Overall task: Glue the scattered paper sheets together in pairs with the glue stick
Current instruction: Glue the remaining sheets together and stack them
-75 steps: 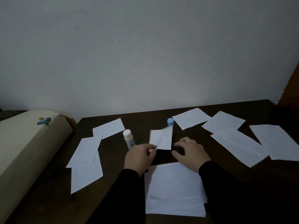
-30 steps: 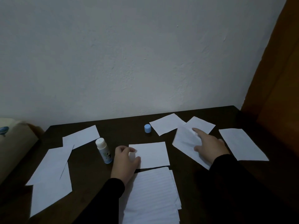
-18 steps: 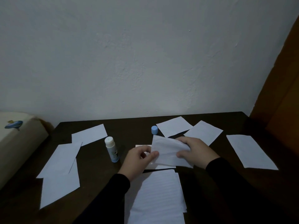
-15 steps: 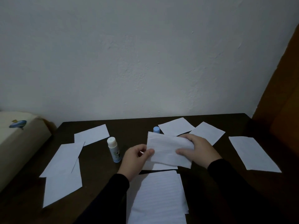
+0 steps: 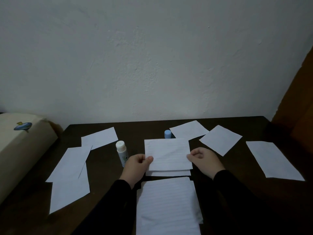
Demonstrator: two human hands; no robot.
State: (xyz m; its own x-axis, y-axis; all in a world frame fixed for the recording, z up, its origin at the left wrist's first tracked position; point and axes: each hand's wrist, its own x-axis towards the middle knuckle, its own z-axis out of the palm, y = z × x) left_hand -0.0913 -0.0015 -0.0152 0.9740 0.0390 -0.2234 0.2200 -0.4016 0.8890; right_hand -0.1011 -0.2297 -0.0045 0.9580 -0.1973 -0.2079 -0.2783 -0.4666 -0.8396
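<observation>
Dark table [image 5: 105, 167] | left hand [image 5: 135, 167] – pinches top sheet [image 5: 167, 153] | right hand [image 5: 205, 160] – pinches opposite edge

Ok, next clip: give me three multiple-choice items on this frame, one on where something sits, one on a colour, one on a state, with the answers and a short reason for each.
1. Where does the glue stick stand?
A. To the left of the left hand
B. On the lined stack
C. At the table's far right edge

2. What colour is the loose cap behind the held sheet?
A. Red
B. Light blue
C. Black

3. How is the held sheet placed?
A. Crumpled in one fist
B. Lying untouched at the table's far left
C. Pinched at both side edges by the left hand and right hand, over another sheet

Answers:
1 A: it stands upright just left of that hand.
2 B: the small cap reads light blue against the dark table.
3 C: a hand grips each side, and a strip of the lower sheet shows beneath its near edge.
</observation>
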